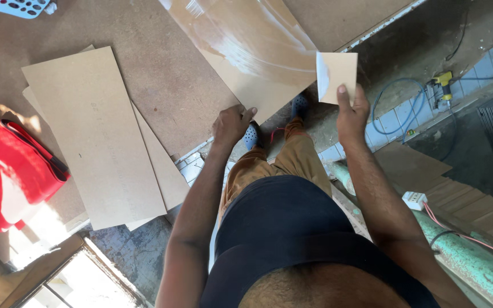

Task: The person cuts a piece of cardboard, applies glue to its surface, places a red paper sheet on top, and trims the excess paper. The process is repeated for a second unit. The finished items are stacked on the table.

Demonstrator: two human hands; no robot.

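A red bag (pixel 7 171) lies far left on the bench (pixel 166 74), beside stacked tan boards (pixel 95 137). The left hand (pixel 230 124) closes its grip on the near edge of a large glossy panel (pixel 246 51). The right hand (pixel 351 111) pinches a small square offcut (pixel 340 74), held up just beside the panel's corner.

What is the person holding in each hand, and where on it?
The right hand pinches a small tan board offcut at its bottom edge. The left hand grips the large glossy brown sheet at its near lower edge.
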